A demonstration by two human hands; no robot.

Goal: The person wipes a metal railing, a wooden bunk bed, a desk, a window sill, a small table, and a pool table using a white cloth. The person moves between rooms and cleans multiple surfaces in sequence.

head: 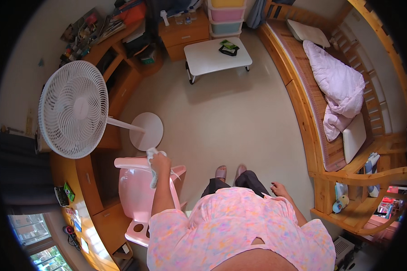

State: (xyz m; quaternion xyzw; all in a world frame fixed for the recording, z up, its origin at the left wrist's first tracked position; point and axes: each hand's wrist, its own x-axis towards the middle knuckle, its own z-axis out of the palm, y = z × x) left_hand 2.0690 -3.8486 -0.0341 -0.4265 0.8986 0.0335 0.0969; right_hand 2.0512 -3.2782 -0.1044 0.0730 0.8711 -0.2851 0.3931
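Note:
My left hand (pixel 161 164) is closed around a whitish cloth (pixel 152 157), part of which hangs down by the wrist. Both are at the right edge of a glossy pink plastic chair (pixel 134 189); whether the cloth touches it I cannot tell. Just beyond the chair, a white pedestal fan (pixel 80 108) rises from its round base (pixel 151 132). On the other side of my body, my right hand (pixel 278 189) hangs beside my dark trousers with its fingers partly curled and nothing seen in it.
A low white folding table (pixel 203 61) bears green and black packets (pixel 229 47). Along the right runs a wooden bed (pixel 300 115) with a pink quilt (pixel 342 84). A wooden desk (pixel 84 200) lines the left, and drawers (pixel 186 35) stand at the far wall.

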